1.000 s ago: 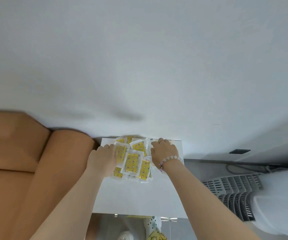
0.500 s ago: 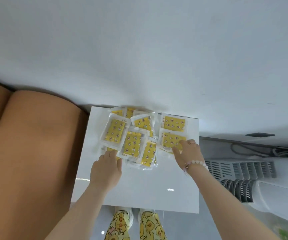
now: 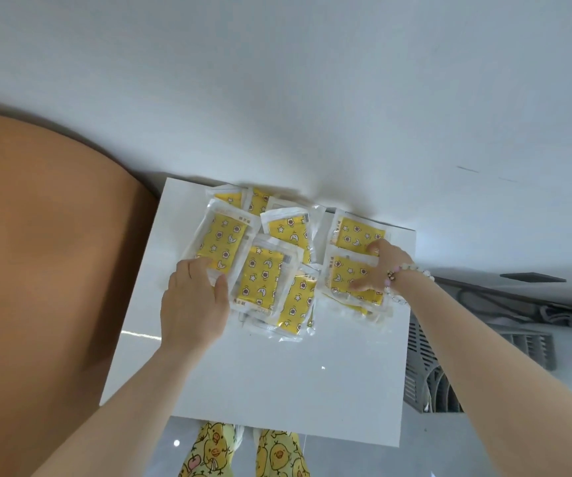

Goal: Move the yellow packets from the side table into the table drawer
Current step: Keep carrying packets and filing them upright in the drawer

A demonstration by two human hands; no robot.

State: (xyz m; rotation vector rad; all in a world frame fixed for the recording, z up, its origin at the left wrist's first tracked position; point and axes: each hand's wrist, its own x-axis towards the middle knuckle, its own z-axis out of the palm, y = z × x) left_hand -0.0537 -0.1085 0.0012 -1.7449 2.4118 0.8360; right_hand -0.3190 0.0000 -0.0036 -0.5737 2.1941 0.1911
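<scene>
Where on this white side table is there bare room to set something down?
The near half of the side table is bare, from the yellow packets to its front edge. The far half is crowded: overlapping packets, left hand and right hand on them.

tan sofa arm [image 3: 37,270] left, grey vented appliance [image 3: 425,366] right.
</scene>
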